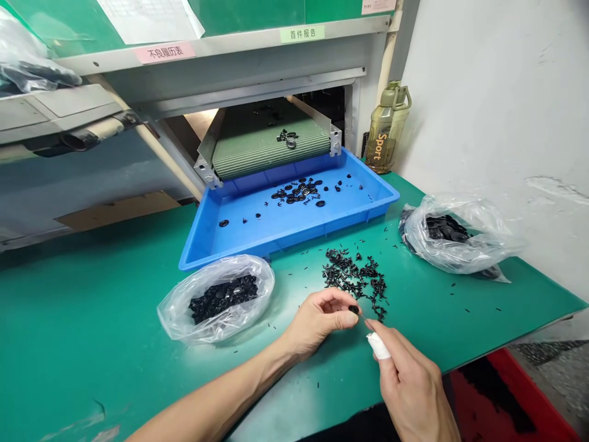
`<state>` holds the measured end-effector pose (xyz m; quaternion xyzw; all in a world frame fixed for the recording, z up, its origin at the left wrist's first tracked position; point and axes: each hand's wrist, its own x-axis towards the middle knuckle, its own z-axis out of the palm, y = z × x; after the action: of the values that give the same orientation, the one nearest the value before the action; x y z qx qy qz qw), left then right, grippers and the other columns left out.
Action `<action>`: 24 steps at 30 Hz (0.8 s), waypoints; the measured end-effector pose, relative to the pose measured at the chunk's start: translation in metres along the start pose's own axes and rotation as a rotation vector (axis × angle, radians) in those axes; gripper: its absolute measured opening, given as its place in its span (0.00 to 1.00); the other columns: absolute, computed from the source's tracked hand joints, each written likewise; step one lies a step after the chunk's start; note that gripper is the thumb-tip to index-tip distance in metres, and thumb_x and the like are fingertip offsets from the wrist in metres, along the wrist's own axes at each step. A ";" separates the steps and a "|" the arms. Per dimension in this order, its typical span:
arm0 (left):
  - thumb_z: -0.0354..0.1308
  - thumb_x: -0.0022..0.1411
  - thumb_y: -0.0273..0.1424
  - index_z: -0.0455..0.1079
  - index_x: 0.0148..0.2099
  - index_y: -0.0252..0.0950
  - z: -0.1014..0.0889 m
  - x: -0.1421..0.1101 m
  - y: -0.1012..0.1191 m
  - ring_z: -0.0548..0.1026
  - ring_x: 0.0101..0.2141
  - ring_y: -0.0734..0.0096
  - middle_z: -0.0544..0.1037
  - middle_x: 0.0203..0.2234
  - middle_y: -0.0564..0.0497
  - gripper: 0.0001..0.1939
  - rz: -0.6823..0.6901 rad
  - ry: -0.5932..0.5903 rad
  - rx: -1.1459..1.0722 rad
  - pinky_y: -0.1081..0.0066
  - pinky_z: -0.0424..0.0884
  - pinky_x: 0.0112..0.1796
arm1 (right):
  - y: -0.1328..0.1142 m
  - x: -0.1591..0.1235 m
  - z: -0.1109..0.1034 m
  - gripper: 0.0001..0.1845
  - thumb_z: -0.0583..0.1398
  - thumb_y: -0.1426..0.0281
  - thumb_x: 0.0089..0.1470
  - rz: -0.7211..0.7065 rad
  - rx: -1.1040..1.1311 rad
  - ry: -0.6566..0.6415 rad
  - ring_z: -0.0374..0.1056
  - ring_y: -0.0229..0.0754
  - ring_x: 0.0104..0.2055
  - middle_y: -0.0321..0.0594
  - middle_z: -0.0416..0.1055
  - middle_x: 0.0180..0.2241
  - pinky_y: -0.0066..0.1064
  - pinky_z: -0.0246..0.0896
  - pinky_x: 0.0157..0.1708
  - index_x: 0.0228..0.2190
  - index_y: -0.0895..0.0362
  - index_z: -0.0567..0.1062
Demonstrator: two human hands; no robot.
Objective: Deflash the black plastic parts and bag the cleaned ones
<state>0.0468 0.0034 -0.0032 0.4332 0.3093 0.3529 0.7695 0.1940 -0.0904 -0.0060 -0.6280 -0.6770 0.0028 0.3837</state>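
Observation:
Between the thumb and fingers of my left hand [324,316] is a small round black plastic part [353,309]. My right hand [409,374], with white wrapping [378,345] on its thumb, grips a thin metal blade [363,317]. Its tip meets or nearly meets the part's edge; the handle is hidden in my palm. Just beyond my hands lies a loose pile of small black plastic pieces [354,275]. Left of my left hand stands an open clear bag [172,316] of small black parts. Another clear bag [488,245], holding larger black pieces, sits at the right.
A blue tray [294,236] with scattered black parts stands under the end of a green conveyor belt [271,144]. A green drink bottle [384,132] is by the wall. Below the green table's [92,319] right edge is a red bin [529,380].

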 end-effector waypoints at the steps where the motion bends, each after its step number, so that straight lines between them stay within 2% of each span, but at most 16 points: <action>1: 0.69 0.50 0.26 0.74 0.38 0.32 0.001 0.000 0.000 0.74 0.31 0.77 0.79 0.32 0.49 0.11 -0.002 -0.004 -0.003 0.76 0.68 0.33 | 0.000 0.000 0.000 0.20 0.46 0.71 0.63 0.002 -0.003 0.005 0.77 0.42 0.34 0.45 0.79 0.35 0.28 0.72 0.29 0.41 0.61 0.76; 5: 0.66 0.56 0.29 0.73 0.42 0.33 0.002 -0.001 0.001 0.76 0.33 0.73 0.80 0.35 0.45 0.11 0.010 -0.019 -0.024 0.75 0.69 0.33 | 0.000 -0.001 -0.001 0.19 0.46 0.73 0.62 0.033 0.011 -0.012 0.77 0.41 0.33 0.43 0.79 0.35 0.27 0.72 0.28 0.41 0.60 0.76; 8: 0.63 0.59 0.32 0.69 0.41 0.33 0.002 -0.002 0.001 0.77 0.33 0.70 0.80 0.34 0.45 0.10 0.010 -0.025 -0.055 0.74 0.68 0.31 | -0.001 0.000 -0.001 0.19 0.46 0.74 0.61 0.053 0.035 -0.024 0.77 0.41 0.33 0.43 0.78 0.35 0.26 0.72 0.28 0.41 0.60 0.76; 10: 0.64 0.59 0.33 0.67 0.40 0.34 0.002 -0.001 0.001 0.77 0.33 0.69 0.79 0.35 0.45 0.11 0.006 -0.020 -0.067 0.74 0.68 0.31 | -0.001 0.001 -0.001 0.19 0.47 0.75 0.60 0.057 0.040 -0.025 0.77 0.41 0.32 0.43 0.78 0.35 0.26 0.72 0.28 0.41 0.60 0.76; 16: 0.68 0.54 0.31 0.69 0.36 0.33 0.002 0.001 -0.001 0.72 0.27 0.78 0.77 0.32 0.50 0.11 0.061 0.035 -0.036 0.78 0.65 0.27 | -0.006 0.004 -0.001 0.20 0.46 0.77 0.57 0.057 0.027 -0.021 0.77 0.42 0.32 0.45 0.78 0.36 0.26 0.71 0.26 0.42 0.59 0.76; 20: 0.70 0.51 0.31 0.73 0.40 0.33 0.003 0.002 -0.001 0.73 0.28 0.76 0.78 0.30 0.50 0.15 0.039 0.069 -0.052 0.76 0.67 0.29 | -0.010 0.005 0.002 0.21 0.46 0.77 0.57 0.074 0.027 -0.030 0.76 0.42 0.33 0.45 0.77 0.36 0.26 0.71 0.28 0.43 0.59 0.75; 24: 0.69 0.52 0.30 0.74 0.36 0.31 0.003 0.000 -0.001 0.74 0.28 0.75 0.79 0.30 0.48 0.11 0.033 0.065 -0.041 0.74 0.69 0.32 | -0.012 0.006 0.006 0.20 0.46 0.76 0.58 0.100 0.037 -0.050 0.75 0.41 0.31 0.44 0.77 0.35 0.26 0.70 0.28 0.43 0.58 0.75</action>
<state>0.0495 0.0012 -0.0024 0.4109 0.3194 0.3857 0.7618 0.1815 -0.0849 -0.0013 -0.6537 -0.6540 0.0501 0.3774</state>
